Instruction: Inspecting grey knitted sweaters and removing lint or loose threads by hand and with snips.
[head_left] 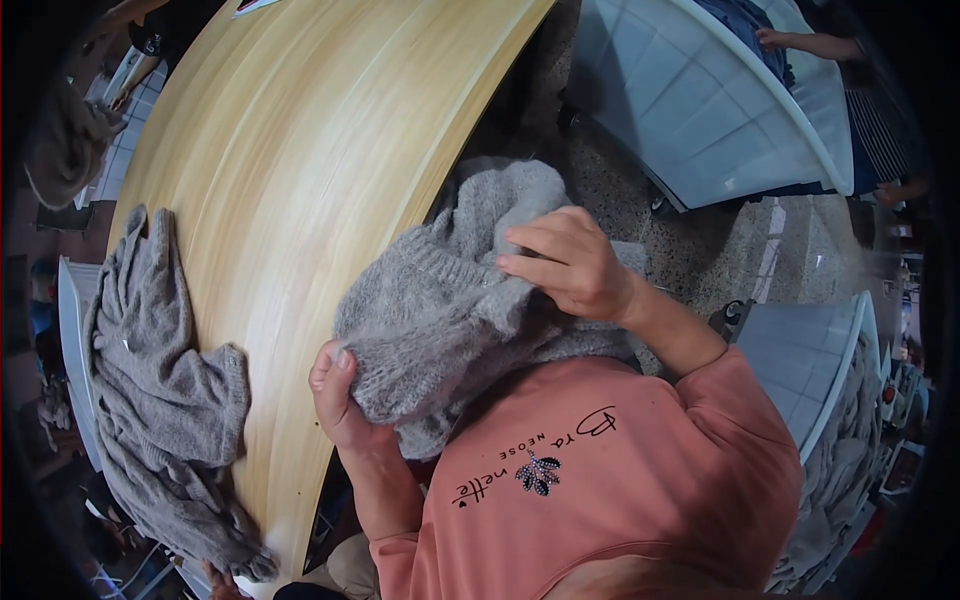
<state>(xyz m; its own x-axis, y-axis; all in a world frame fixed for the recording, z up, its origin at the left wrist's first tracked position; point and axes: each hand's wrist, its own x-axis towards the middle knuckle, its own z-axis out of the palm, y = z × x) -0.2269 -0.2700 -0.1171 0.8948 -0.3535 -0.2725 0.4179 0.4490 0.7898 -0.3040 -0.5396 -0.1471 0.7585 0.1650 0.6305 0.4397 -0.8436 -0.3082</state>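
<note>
Gray garment (425,300) in both hands (585,268), long axis lower left to upper right

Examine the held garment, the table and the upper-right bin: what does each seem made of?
Garment: knitted yarn, perhaps wool, matte; fuzzy stitches show.
Table: wood or wood-look laminate, satin; grain and sheen show.
Bin: probably plastic, faintly glossy; smooth pale walls.

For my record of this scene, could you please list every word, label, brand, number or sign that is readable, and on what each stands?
Pink shirt: dark script and smaller capitals beside a leaf-shaped ornament; legible, but I do not copy the wording.
Red-and-white item at the picture's top edge: mostly cut off, nothing readable.
Held grey knit: no text visible.
</note>
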